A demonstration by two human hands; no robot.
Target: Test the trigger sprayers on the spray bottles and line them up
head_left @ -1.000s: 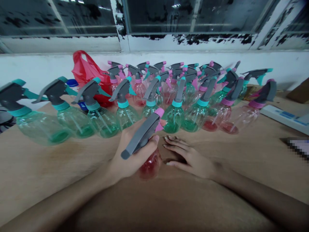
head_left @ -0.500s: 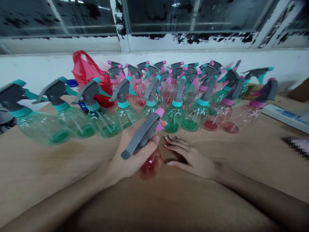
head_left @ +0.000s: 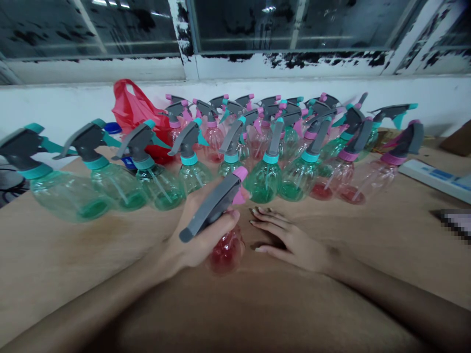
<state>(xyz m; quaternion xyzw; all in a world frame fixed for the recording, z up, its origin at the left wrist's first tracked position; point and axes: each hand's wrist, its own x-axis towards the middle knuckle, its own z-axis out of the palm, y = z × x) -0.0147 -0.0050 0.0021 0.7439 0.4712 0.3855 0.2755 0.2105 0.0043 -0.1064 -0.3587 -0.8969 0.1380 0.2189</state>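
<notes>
The left hand (head_left: 191,240) is clamped around the neck of a pink spray bottle (head_left: 225,250), between the arms; the right hand (head_left: 298,242) lies apart from it, fingers loosely spread. The held bottle and the front-row bottles (head_left: 263,181) ahead of the hands have spray heads fitted (what remains to do, I can't tell). That row crowds the left hand's far side; the bench (head_left: 349,215) gives more room right of the right hand, before the pale box (head_left: 434,176).

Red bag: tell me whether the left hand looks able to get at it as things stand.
Probably not directly: the left hand grips a pink bottle, and green bottles stand between that hand and the red bag.
</notes>
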